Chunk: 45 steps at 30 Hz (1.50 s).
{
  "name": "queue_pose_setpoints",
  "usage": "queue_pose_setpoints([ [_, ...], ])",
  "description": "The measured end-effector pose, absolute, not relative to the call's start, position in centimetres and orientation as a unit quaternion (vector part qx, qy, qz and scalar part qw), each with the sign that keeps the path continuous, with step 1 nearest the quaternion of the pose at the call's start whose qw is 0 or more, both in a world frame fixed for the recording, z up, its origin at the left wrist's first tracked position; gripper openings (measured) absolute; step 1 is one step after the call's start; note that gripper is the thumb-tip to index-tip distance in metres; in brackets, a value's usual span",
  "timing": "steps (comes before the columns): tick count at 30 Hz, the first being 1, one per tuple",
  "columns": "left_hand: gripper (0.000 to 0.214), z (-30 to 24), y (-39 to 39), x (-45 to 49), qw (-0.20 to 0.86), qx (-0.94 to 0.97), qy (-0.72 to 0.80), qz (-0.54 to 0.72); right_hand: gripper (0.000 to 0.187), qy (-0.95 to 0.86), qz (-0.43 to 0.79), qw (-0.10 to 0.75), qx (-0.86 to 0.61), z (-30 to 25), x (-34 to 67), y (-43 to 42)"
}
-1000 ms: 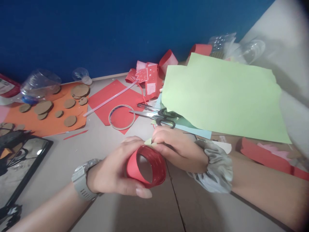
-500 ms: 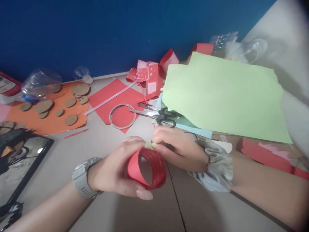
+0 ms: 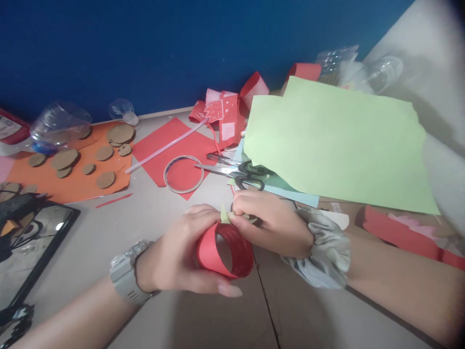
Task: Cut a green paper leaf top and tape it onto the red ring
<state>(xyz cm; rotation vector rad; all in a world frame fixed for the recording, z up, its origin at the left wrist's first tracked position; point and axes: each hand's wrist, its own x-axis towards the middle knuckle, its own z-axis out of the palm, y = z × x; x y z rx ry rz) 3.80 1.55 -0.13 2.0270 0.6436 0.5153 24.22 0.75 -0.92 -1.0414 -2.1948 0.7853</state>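
My left hand [image 3: 178, 252], with a grey watch on its wrist, is wrapped round a red paper-covered ring [image 3: 227, 249] and holds it on its side above the table. My right hand [image 3: 271, 223], a grey scrunchie on its wrist, pinches a small pale green paper scrap [image 3: 224, 214] against the ring's top rim. Both hands are closed. Just behind them lie black-handled scissors [image 3: 240, 174].
A large green sheet [image 3: 337, 145] covers the right side. Red paper [image 3: 174, 145] with a clear ring [image 3: 183, 174] and a plastic strip lies in the middle. An orange sheet [image 3: 72, 184] with brown card discs sits left, plastic bottles behind, a dark tray [image 3: 32, 242] at left.
The red ring has shifted slightly right and tilted in my left hand. The green scrap now stands up more at the rim under my right fingertips.
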Motion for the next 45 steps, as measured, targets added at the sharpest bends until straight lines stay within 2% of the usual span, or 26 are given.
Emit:
queue_pose_setpoints([
  [6, 0.060, -0.45, 1.31, 3.67, 0.460, 0.821, 0.284, 0.183, 0.027, -0.807, 0.326, 0.270, -0.412, -0.77, 24.24, 0.88],
  [12, 0.053, -0.02, 1.27, 3.81, 0.463, 0.823, 0.285, 0.166, 0.030, -0.794, 0.354, 0.249, -0.426, -0.58, 24.22, 0.96],
  [22, 0.058, 0.02, 1.40, 3.94, 0.466, 0.817, 0.289, 0.178, 0.029, -0.785, 0.381, 0.273, -0.405, -0.82, 24.32, 0.99],
  [31, 0.054, -0.14, 1.41, 3.74, 0.493, 0.801, 0.271, 0.203, 0.026, -0.739, 0.406, 0.373, -0.387, -0.91, 24.47, 0.90],
  [36, 0.056, 0.00, 1.41, 3.62, 0.519, 0.784, 0.277, 0.199, 0.027, -0.710, 0.447, 0.391, -0.378, -1.09, 24.54, 1.10],
  [42, 0.067, 0.07, 1.58, 3.20, 0.557, 0.753, 0.282, 0.206, 0.019, -0.716, 0.407, 0.403, -0.399, -1.17, 24.47, 1.44],
  [45, 0.066, 0.08, 1.62, 3.13, 0.564, 0.748, 0.282, 0.209, 0.012, -0.730, 0.378, 0.416, -0.388, -1.24, 24.40, 1.48],
])
